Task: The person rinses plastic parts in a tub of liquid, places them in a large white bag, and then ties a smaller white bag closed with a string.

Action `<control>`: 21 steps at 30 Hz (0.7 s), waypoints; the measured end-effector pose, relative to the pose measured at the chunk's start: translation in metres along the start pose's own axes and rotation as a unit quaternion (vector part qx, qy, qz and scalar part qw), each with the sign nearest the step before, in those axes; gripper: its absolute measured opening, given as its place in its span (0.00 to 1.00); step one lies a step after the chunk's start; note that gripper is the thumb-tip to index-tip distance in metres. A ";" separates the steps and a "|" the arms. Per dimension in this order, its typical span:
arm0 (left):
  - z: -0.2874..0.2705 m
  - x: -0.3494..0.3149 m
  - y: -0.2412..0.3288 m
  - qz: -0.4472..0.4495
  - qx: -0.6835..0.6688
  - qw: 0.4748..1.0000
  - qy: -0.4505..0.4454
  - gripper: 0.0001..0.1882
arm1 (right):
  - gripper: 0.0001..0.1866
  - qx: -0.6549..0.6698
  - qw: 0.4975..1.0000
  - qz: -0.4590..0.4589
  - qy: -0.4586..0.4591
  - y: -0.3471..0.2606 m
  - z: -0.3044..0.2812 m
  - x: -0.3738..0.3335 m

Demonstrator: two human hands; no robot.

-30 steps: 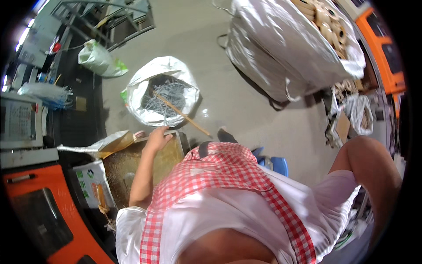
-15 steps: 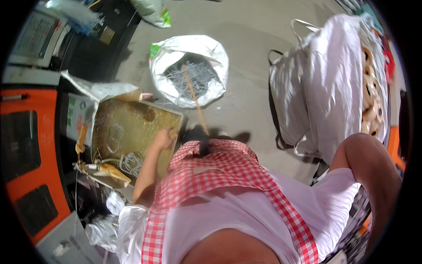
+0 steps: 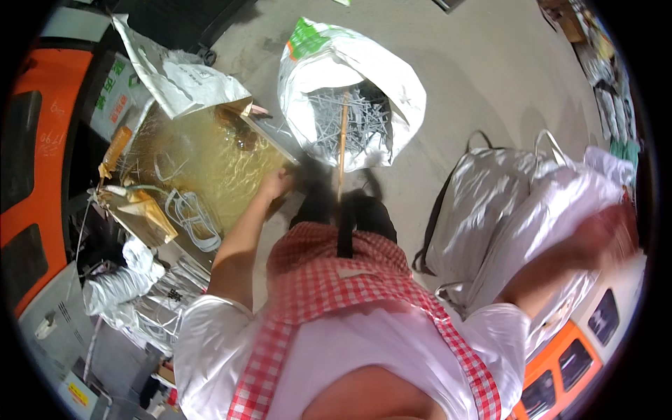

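Note:
My left hand [image 3: 275, 183] is at the near right edge of a shallow tub [image 3: 273, 137] of yellowish water [image 3: 245, 164]. Its fingers look curled in; whether they grip the rim is not plain. A loop of white plastic strands [image 3: 192, 220] lies in the tub's near left part. Over at the right, my right hand [image 3: 607, 238] is smeared by motion above a big white sack [image 3: 483, 203]. A reddish blur shows around it, and I cannot make out whether it holds anything.
Ahead stands an open white sack [image 3: 402, 91] of thin grey plastic scraps [image 3: 325, 122], with a wooden stick [image 3: 343, 143] leaning from it toward me. Orange machines [image 3: 52, 168] line the left. Crumpled plastic bags [image 3: 129, 273] lie near left. Grey floor [image 3: 476, 77] stretches beyond.
My view has shifted, so the big sack sits lower and the scrap sack further right. My right arm has swung out over the big sack. My left hand stays by the tub's edge.

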State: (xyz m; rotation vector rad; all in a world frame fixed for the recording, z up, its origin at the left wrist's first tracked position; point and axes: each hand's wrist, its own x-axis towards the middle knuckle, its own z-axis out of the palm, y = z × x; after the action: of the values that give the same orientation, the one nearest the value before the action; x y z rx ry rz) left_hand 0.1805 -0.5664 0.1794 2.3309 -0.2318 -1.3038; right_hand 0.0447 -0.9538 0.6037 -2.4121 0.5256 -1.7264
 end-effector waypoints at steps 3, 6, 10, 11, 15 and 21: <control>0.040 0.071 -0.044 -0.044 -0.081 0.989 0.117 0.12 | 0.18 0.050 0.906 0.312 -0.282 0.168 0.064 -0.158; 0.071 0.143 -0.074 -0.019 -0.121 0.982 0.147 0.12 | 0.21 -0.005 0.813 0.380 -0.441 0.247 0.072 -0.363; 0.092 0.234 -0.116 -0.155 -0.297 0.914 0.228 0.18 | 0.23 -0.031 0.636 0.524 -0.566 0.259 0.080 -0.513; 0.089 0.251 -0.112 -0.169 -0.281 0.909 0.257 0.22 | 0.23 -0.015 0.619 0.560 -0.551 0.257 0.081 -0.531; 0.051 0.298 -0.074 -0.038 0.169 0.958 0.230 0.17 | 0.23 -0.005 0.587 0.628 -0.512 0.287 0.055 -0.604; 0.066 0.395 -0.117 -0.077 0.387 0.912 0.114 0.18 | 0.21 0.002 0.558 0.627 -0.544 0.329 0.052 -0.637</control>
State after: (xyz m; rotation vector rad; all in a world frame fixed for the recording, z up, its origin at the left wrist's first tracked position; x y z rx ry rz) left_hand 0.3290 -0.6247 -0.2062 3.1957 -0.5859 -1.1124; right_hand -0.1553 -1.0406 -0.0810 -1.5721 1.3646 0.3785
